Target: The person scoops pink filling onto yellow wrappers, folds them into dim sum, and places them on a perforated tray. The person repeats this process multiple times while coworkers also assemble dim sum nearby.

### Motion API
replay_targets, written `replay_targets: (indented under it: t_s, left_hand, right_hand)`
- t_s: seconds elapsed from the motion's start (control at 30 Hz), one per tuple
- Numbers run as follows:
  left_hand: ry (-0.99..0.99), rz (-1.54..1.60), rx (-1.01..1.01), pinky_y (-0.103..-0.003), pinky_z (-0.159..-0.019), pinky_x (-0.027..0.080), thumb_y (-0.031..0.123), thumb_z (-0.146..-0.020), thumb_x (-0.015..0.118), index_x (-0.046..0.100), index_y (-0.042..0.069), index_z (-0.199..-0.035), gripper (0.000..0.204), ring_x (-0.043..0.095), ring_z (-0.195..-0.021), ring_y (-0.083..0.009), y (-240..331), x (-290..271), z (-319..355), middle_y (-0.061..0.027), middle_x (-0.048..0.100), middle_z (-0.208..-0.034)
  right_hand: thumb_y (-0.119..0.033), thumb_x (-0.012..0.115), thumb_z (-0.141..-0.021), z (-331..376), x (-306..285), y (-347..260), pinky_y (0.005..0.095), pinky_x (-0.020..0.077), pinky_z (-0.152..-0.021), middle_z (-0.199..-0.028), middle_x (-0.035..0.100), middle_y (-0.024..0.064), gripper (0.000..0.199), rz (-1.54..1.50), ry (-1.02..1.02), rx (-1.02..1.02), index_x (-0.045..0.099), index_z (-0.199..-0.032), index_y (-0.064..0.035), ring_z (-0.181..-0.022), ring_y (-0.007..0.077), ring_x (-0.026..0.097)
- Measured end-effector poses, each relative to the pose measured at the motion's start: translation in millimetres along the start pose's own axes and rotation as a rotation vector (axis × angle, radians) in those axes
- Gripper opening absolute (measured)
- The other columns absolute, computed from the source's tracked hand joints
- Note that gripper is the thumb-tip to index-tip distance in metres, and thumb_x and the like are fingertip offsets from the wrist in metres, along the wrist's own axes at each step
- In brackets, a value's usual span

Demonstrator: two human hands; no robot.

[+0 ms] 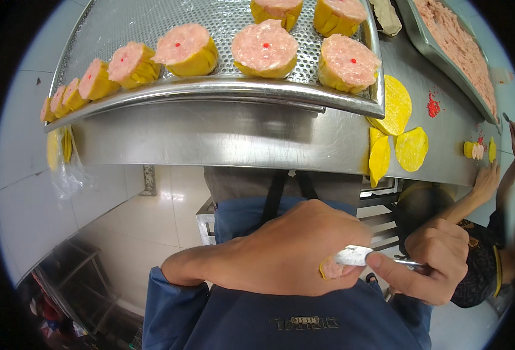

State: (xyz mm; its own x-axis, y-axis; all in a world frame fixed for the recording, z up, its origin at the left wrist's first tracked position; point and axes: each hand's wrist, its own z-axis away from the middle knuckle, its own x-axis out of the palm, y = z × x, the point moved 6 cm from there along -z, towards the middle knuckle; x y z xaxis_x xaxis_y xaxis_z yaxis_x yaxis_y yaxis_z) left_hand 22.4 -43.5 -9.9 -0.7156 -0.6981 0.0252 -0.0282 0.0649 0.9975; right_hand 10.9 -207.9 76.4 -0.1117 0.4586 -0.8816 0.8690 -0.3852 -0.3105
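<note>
- Cupping a yellow wrapper [323,269] of pink filling [333,270], the fingers of our left hand [301,248] curl round it, beside the worktop [222,137].
- Our right hand's [435,262] fingers grip a metal spatula [352,255], blade at the filling.
- Dumplings [260,55] line our tray [211,87].

Head-worn wide fisheye, left of a pair: one downward view

Position: wearer's head, left one of two side-by-side cameras. Direction: down over the front of the body; upright, unmirrored. Field: very wide, black-bordered at both sides; the front rim of the perforated silver metal tray [228,87] bows into a curve. Near range: bare left hand [304,248] and bare right hand [438,259], in the lower half, above the navy-blue cloth top [257,324], seen from overhead. Farther: brushed stainless-steel worktable [211,134], crossing the upper half. Farthest below: pale, glossy tiled floor [178,216]. Lower-left margin: dim and warped, possibly a dark metal rack [97,277].
</note>
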Motion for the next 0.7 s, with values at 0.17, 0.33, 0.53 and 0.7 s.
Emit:
replay_targets:
  t_s: [0.17, 0.33, 0.53, 0.7]
  left_hand:
    - [0.045, 0.211, -0.168, -0.048, -0.064, 0.048, 0.014, -0.088, 0.083, 0.057, 0.004, -0.090, 0.028, 0.065, -0.072, -0.0390, 4.6, -11.5, 15.1, -0.0135, 0.063, -0.078]
    - [0.041, 0.094, 0.067, -0.044, -0.062, 0.050, 0.011, -0.090, 0.083, 0.054, 0.007, -0.105, 0.032, 0.067, -0.072, -0.0349, 14.0, -20.7, 9.0, -0.0090, 0.063, -0.083]
    - [0.014, 0.039, -0.053, -0.045, -0.061, 0.050, 0.012, -0.089, 0.084, 0.056, 0.007, -0.099, 0.031, 0.067, -0.074, -0.0360, 19.1, -13.1, 6.6, -0.0104, 0.063, -0.079]
    - [0.016, 0.153, -0.035, -0.047, -0.062, 0.050, 0.011, -0.085, 0.083, 0.057, 0.003, -0.086, 0.027, 0.066, -0.076, -0.0410, 18.4, -7.4, 2.4, -0.0140, 0.063, -0.078]
  right_hand:
    - [-0.022, 0.097, -0.055, 14.7, -21.9, 12.3, 0.0268, 0.0182, -0.049, -0.066, 0.031, -0.0053, 0.039, -0.142, 0.063, 0.087, 0.089, -0.094, -0.0210, -0.050, 0.0106, 0.035]
    - [-0.023, 0.101, -0.058, 24.2, -20.4, 11.5, 0.0262, 0.0196, -0.049, -0.067, 0.033, -0.0040, 0.038, -0.113, 0.115, 0.084, 0.086, -0.093, -0.0188, -0.051, 0.0125, 0.036]
    - [-0.026, 0.103, -0.054, 11.9, -23.9, 8.8, 0.0266, 0.0183, -0.051, -0.067, 0.033, -0.0029, 0.038, -0.104, 0.064, 0.038, 0.085, -0.087, -0.0196, -0.052, 0.0131, 0.037]
    - [-0.024, 0.101, -0.052, 2.7, -17.2, 2.4, 0.0272, 0.0145, -0.052, -0.067, 0.029, -0.0052, 0.040, -0.086, 0.096, 0.063, 0.086, -0.090, -0.0240, -0.052, 0.0117, 0.033]
